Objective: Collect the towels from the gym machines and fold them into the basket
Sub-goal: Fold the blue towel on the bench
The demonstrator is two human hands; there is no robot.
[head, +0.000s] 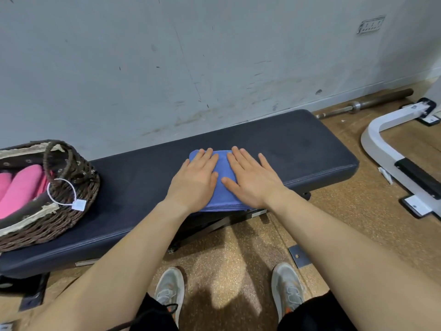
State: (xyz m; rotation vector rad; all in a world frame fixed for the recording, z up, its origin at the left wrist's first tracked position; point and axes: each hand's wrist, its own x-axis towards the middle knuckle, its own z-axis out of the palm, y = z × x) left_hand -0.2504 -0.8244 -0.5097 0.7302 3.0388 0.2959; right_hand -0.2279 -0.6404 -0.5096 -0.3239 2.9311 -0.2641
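Your left hand (194, 181) and right hand (254, 179) both lie flat, palms down and fingers spread, on a folded blue towel (223, 187) that sits on the dark padded bench (298, 149), near its front edge; neither grip is closed on anything, the fingers simply press the cloth. The thumbs almost meet over the middle of the towel. At the left end of the bench stands a dark wicker basket (71, 206) with a fabric liner and a looped handle, well apart from the towel. Inside it you can see pink towels (22, 187) lying side by side, rolled or folded, I cannot tell which. A white tag (79, 204) on a thin white loop hangs over the basket's rim. Behind the bench, a barbell (367, 103) lies on the floor along the wall, and a white machine frame (381, 137) stands at the right.
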